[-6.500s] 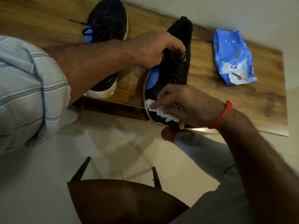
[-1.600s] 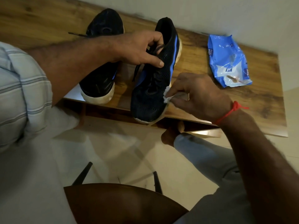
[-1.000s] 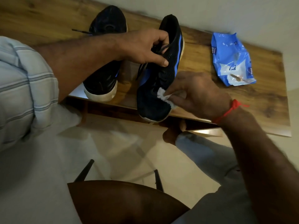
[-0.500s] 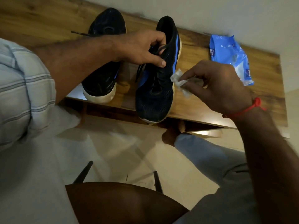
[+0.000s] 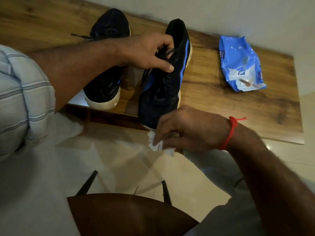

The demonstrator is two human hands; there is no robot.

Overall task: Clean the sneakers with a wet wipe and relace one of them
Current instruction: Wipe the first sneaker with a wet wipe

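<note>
Your left hand (image 5: 150, 53) grips the right sneaker (image 5: 163, 82), whose toe overhangs the table (image 5: 238, 108) edge; your right hand (image 5: 190, 132) pinches the wipe (image 5: 156, 144) there, above open floor (image 5: 119, 167).

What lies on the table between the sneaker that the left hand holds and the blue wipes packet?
Nothing: the head view shows only bare wooden table between the held sneaker and the blue wipes packet.

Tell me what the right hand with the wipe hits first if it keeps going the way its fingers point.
The right hand, gripping the wet wipe, points left past the held sneaker's toe. Nothing beyond it shows but open floor; depth is unclear.
</note>
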